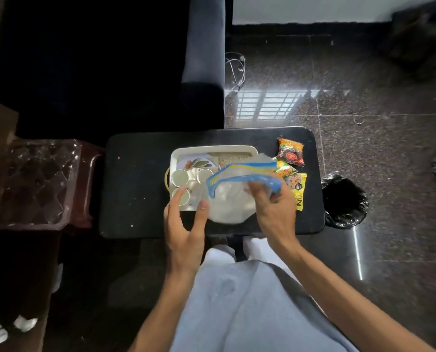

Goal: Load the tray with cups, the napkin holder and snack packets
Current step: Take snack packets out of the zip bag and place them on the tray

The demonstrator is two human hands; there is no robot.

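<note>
A white tray (213, 149) sits on a small black table (135, 184). Three small cups (180, 176) stand in its left half, and a patterned item lies at the back. My right hand (275, 207) grips a clear zip bag with a blue and yellow seal (237, 189), held blurred above the tray's right half. My left hand (183, 229) hovers with straight, spread fingers at the tray's front left corner, its thumb near the bag. Three snack packets lie on the table right of the tray: a red-orange one (291, 151), a green one (285, 169), a yellow one (299, 191).
A dark sofa (201, 59) stands behind the table. A clear plastic stool (38, 181) is at the left and a black bin bag (343, 201) on the floor at the right. My legs in light trousers (249, 301) are below the table's front edge.
</note>
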